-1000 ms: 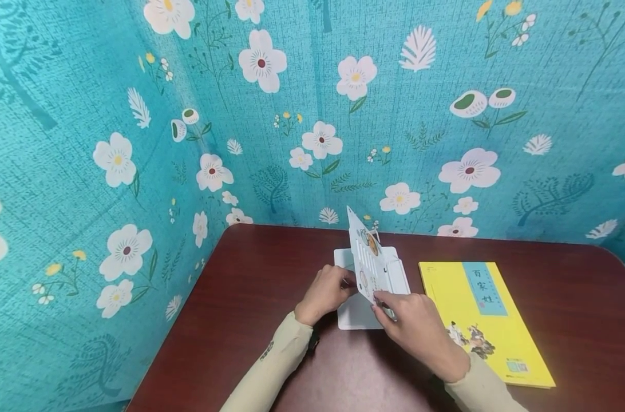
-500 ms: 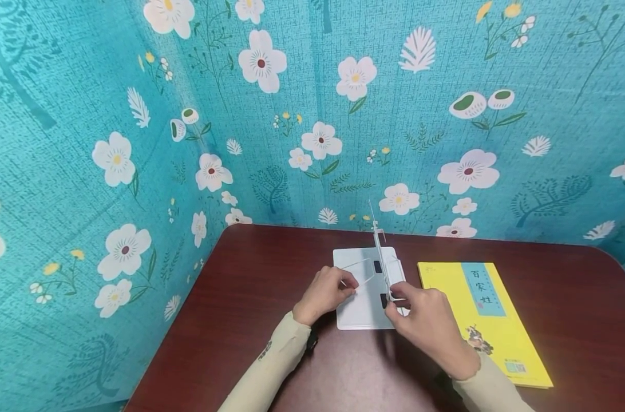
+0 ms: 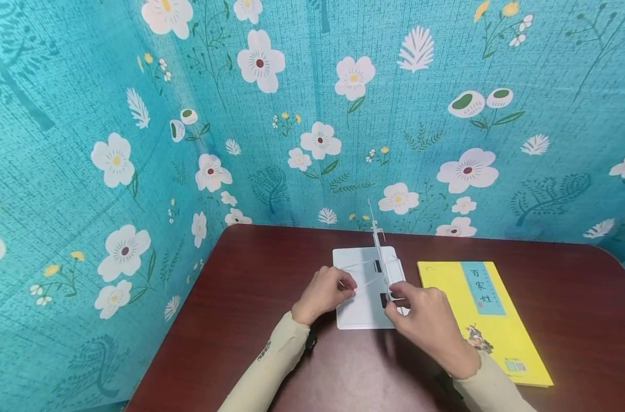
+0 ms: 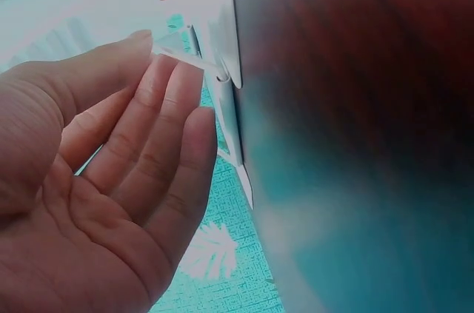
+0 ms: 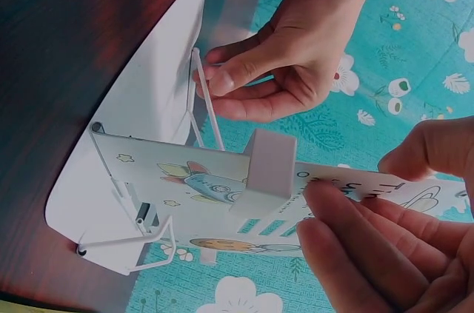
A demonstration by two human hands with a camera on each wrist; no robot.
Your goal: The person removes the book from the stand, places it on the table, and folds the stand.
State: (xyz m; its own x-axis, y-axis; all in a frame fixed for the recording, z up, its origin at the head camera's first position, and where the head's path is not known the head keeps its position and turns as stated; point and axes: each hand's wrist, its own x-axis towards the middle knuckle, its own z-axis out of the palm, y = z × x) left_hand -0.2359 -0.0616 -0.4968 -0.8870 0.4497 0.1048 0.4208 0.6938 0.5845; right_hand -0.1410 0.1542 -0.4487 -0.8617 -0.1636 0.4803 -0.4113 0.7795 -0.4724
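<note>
A white book stand with a cartoon-printed panel stands on the table, its flat base lying down. The panel rises nearly upright from the base and shows edge-on in the head view. My right hand pinches the panel's near edge between thumb and fingers. On the panel's left side, my left hand pinches a thin white wire support that joins the stand. In the left wrist view its thumb and fingertips meet on this wire. A second bent wire arm sticks out on the printed side.
A yellow book with a blue title strip lies just right of the stand, beneath the right forearm's side. The dark red table ends at a blue flowered cloth behind and to the left.
The panel has swung to the right, from leaning with its print showing to edge-on. The wire support now shows at my left hand. Over the last half second little has moved.
</note>
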